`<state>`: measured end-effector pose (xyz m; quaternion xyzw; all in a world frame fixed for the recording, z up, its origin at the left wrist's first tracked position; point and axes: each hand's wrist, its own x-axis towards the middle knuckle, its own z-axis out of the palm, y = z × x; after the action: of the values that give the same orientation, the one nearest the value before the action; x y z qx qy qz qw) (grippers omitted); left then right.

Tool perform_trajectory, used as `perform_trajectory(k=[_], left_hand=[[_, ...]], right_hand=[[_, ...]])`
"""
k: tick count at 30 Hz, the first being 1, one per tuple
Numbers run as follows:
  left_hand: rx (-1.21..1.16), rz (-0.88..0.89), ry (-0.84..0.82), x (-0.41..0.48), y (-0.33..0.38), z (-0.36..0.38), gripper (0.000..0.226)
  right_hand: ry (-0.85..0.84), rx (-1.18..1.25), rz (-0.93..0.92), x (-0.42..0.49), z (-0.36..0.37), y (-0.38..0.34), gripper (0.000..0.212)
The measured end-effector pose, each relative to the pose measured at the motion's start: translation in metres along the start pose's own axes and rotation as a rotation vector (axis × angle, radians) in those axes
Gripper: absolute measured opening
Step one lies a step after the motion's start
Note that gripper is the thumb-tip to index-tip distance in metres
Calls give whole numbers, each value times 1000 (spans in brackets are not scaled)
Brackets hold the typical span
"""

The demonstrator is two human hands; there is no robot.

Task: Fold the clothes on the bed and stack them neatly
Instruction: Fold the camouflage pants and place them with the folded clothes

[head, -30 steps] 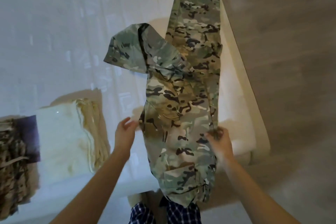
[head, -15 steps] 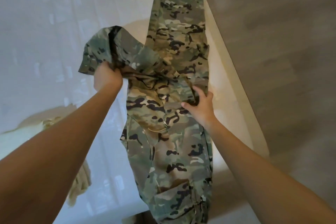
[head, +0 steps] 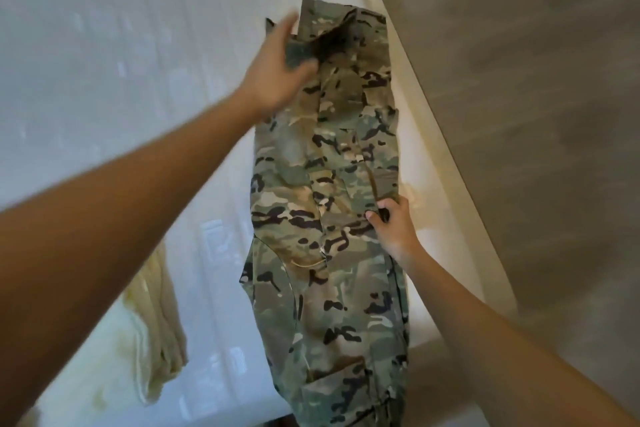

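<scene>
Camouflage trousers (head: 329, 218) lie lengthwise along the right edge of the white bed (head: 121, 45), the near end hanging over the bed's front edge. One leg is laid over the other. My left hand (head: 277, 69) reaches to the far end and grips the cuff of the upper leg, thumb and fingers closed on the cloth; it is motion-blurred. My right hand (head: 391, 225) presses on the trousers' right edge about halfway along, fingers pinching the seam.
A folded cream cloth (head: 152, 340) lies on the bed at the lower left, partly hidden by my left forearm. The bed's beige side (head: 433, 114) runs diagonally on the right, with grey wood floor (head: 536, 114) beyond it.
My left hand carried the loose leg from the left over onto the other leg and out to the far end. My right hand stayed on the right edge of the trousers.
</scene>
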<state>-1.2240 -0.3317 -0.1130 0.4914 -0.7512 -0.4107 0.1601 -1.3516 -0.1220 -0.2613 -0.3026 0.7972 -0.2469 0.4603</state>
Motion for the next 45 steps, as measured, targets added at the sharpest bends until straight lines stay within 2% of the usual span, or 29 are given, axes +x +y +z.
perform_trajectory(k=[2, 4, 6, 7, 9, 11, 13, 15, 18, 20, 22, 24, 26, 30, 32, 34, 37, 39, 41, 43, 45], left_hand=[[-49, -226, 122, -53, -51, 19, 70], [-250, -598, 199, -110, -98, 39, 74], [-444, -861, 147, -149, -128, 58, 77], [-503, -901, 118, -159, -137, 66, 79], [-542, -868, 74, -166, -146, 73, 81], [-480, -804, 12, -169, -150, 73, 71], [-292, -714, 5, -178, -154, 66, 51], [-109, -670, 77, -193, -160, 57, 39], [-60, -810, 136, -224, -169, 48, 41], [-125, -902, 52, -243, -172, 48, 48], [-198, -884, -13, -252, -172, 49, 55], [-283, -823, 20, -247, -170, 47, 56], [-342, -789, 70, -229, -166, 46, 55], [-483, -816, 188, -179, -160, 49, 53], [-508, -816, 212, -165, -161, 52, 51], [-489, -821, 198, -159, -165, 54, 51], [-481, -829, 163, -160, -169, 53, 46], [-497, -810, 158, -161, -169, 54, 39], [-459, -781, 145, -163, -167, 56, 38], [-419, -773, 154, -170, -165, 59, 41], [-381, -792, 162, -190, -165, 66, 45]], right_hand=[[57, 21, 0, -4, -1, 2, 11], [131, 32, -6, -7, -2, 4, 5], [180, 51, 14, -8, -1, 5, 4], [192, 77, 37, -9, 1, 4, 2], [217, 98, 68, -11, 4, 0, 5], [242, 89, 59, -18, 8, -4, 8], [241, 100, 72, -30, 17, -9, 9], [191, 122, 121, -48, 32, -11, 13], [34, 86, 235, -77, 55, -5, 16], [-31, -49, 272, -92, 59, 3, 10], [102, -303, 178, -98, 54, 9, 8], [305, -413, -14, -91, 45, 3, 17], [310, -303, -124, -68, 37, -13, 30], [17, 214, 78, -7, 28, -63, 68], [-74, 354, 140, 15, 25, -82, 69], [-131, 390, 112, 29, 19, -97, 49], [106, 412, 22, 40, -2, -98, 19], [227, 402, 56, 43, -19, -79, 8], [206, 317, 140, 44, -30, -58, 12], [139, 212, 190, 44, -33, -43, 34], [102, 208, 223, 41, -33, -37, 57]])
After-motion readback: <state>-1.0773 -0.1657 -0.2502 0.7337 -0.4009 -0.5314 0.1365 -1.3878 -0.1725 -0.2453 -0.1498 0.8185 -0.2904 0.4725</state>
